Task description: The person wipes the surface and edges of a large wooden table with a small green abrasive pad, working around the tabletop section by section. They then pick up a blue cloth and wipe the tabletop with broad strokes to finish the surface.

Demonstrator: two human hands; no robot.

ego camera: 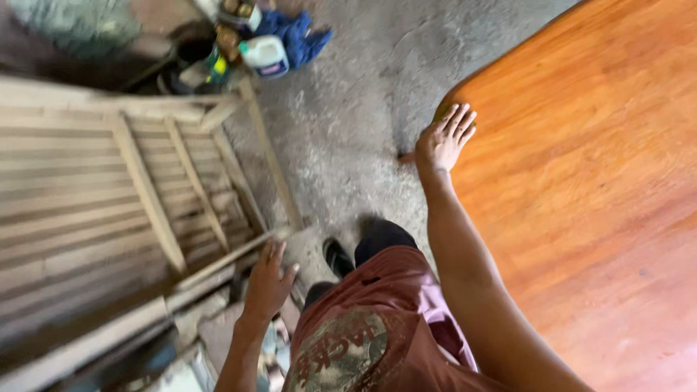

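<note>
Looking down from your head, you see a white plastic jug (265,55) at the top. It has a dark label on its front. It stands on the grey floor (348,123), just beside a crumpled blue cloth (298,33). Left of the jug is a dark round bucket (190,49) and a small green can (215,67) with a yellow patch on it. It is too blurry to tell more about them.

On your left is a frame of pale wooden slats (109,189). The wood looks rough, dry and old. Thin strips cross it at a slant.

Your left hand (267,283) is open, with the fingers spread a little. It holds nothing and is close to the lower end of the slat frame; you cannot tell if it touches the wood.

On your right is a big orange-brown wooden tabletop (581,181). It is smooth and shiny, with a rounded corner.

Your right hand (444,138) is open and flat, fingers out. It rests on the rounded edge of the tabletop and holds nothing.

The floor is rough and dusty.
</note>
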